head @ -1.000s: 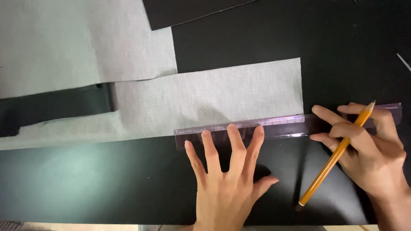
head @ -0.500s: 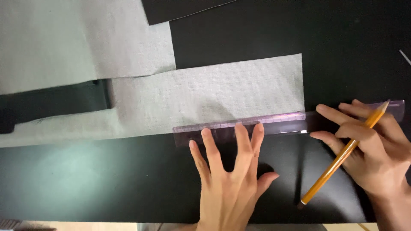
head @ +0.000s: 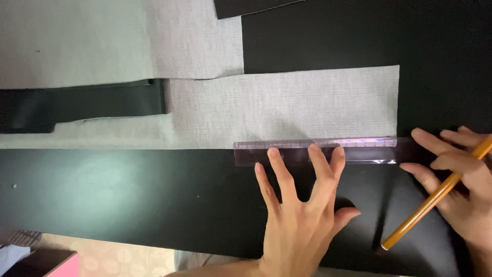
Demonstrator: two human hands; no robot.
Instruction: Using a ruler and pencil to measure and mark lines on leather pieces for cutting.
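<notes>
A grey fabric strip (head: pixel 287 105) lies on the black table (head: pixel 128 195). Along its lower edge sits a clear ruler (head: pixel 328 151), pinned by the spread left hand (head: pixel 300 215). The right hand (head: pixel 461 184) pinches an orange pencil (head: pixel 435 197); firm, even pressure should keep the ruler flush.

The right hand (head: pixel 464 187) is cut off by the right picture edge, which also takes the upper end of the orange pencil (head: pixel 428 205) it holds. The clear violet plastic ruler (head: pixel 328 151) has print too small to tell, and its right end seems to slip under that hand's fingers. At the bottom left corner, a pink and dark box (head: pixel 43 262) is cropped.
</notes>
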